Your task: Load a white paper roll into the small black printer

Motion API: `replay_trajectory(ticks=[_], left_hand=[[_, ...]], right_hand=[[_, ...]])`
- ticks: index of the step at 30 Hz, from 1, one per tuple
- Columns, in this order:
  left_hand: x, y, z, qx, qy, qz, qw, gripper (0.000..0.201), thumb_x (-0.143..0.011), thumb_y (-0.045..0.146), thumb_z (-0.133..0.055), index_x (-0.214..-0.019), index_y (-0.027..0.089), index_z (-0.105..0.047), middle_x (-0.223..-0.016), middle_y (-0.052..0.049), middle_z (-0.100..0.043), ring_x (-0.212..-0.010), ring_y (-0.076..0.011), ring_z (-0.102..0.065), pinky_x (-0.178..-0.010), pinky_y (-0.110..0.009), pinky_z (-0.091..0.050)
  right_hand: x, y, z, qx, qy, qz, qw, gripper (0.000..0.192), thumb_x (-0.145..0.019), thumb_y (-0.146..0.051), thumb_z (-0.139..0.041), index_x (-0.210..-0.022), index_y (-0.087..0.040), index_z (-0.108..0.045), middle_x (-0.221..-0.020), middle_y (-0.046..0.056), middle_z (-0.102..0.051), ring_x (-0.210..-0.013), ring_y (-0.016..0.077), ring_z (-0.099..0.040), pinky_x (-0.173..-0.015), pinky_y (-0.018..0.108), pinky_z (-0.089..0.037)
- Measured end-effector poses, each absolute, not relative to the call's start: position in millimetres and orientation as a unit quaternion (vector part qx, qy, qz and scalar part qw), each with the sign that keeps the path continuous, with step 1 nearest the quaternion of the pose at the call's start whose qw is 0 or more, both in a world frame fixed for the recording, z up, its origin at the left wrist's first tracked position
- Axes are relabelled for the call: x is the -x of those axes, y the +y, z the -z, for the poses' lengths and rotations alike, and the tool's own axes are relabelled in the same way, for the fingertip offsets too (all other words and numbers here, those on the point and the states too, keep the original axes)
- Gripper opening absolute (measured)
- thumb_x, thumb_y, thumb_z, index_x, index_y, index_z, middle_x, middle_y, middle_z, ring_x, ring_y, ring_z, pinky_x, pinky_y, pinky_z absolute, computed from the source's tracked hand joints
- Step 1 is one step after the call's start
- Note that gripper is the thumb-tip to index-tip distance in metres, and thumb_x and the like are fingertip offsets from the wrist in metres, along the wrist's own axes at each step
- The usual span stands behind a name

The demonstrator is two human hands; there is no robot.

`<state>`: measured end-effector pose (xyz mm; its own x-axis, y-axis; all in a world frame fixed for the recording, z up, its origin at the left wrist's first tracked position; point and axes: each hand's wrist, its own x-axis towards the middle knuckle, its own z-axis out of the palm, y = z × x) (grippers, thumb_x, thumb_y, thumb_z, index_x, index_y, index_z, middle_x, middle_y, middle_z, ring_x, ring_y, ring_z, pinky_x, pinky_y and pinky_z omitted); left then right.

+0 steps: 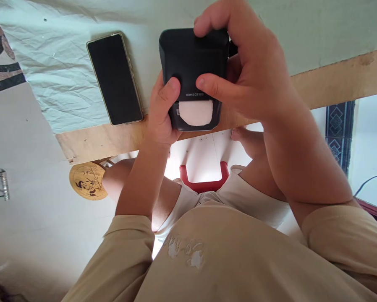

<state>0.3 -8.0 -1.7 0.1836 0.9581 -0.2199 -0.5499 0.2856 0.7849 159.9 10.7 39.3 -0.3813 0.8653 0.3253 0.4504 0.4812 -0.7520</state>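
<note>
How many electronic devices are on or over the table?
2. A phone lies flat on the cloth. A black label printer is held by left hand and right hand. None seems hidden.

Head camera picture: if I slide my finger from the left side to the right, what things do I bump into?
Round wooden disc with a panda drawing → phone → left hand → black label printer → right hand → patterned dark tile strip.
</note>
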Motion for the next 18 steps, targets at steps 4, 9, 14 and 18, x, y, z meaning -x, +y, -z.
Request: replay_trajectory(ticks=[4,9,14,18], left_hand=[[1,-7,5,-0.292,0.405,-0.508,0.702,0.039,-0.071,0.049,-0.069,-0.102,0.025,-0.067,-0.094,-0.004,-0.069,-0.110,-0.0294,-0.062,-0.082,-0.038,-0.057],[-3,-7,0,-0.291,0.387,-0.526,0.699,0.032,-0.076,0.051,-0.062,-0.095,0.026,-0.066,-0.103,-0.002,-0.068,-0.124,-0.0303,-0.053,-0.089,-0.041,-0.056],[-5,-2,-1,-0.260,0.356,-0.519,0.732,0.043,-0.090,0.052,-0.041,-0.092,0.020,-0.070,-0.104,-0.002,-0.069,-0.123,-0.0239,-0.055,-0.098,-0.036,-0.053],[-2,1,10,-0.259,0.345,-0.529,0.731,0.036,-0.090,0.049,-0.045,-0.090,0.022,-0.069,-0.096,0.001,-0.071,-0.107,-0.0205,-0.063,-0.095,-0.035,-0.054]], right_hand=[[-161,10,-42,0.441,-0.785,-0.284,0.330,0.041,-0.075,-0.017,-0.060,-0.115,-0.016,-0.050,-0.116,0.001,-0.055,-0.106,0.0112,-0.051,-0.100,0.027,-0.047],[-161,7,-48,0.450,-0.794,-0.260,0.316,0.038,-0.077,-0.015,-0.059,-0.113,-0.020,-0.052,-0.116,0.000,-0.056,-0.108,0.0114,-0.054,-0.098,0.024,-0.048],[-164,7,-49,0.452,-0.803,-0.214,0.324,0.029,-0.080,-0.023,-0.057,-0.108,-0.017,-0.057,-0.114,0.004,-0.058,-0.107,0.0131,-0.053,-0.097,0.027,-0.049],[-163,7,-47,0.436,-0.808,-0.224,0.325,0.034,-0.077,-0.022,-0.059,-0.111,-0.019,-0.055,-0.115,0.003,-0.056,-0.109,0.0128,-0.052,-0.101,0.030,-0.049]])
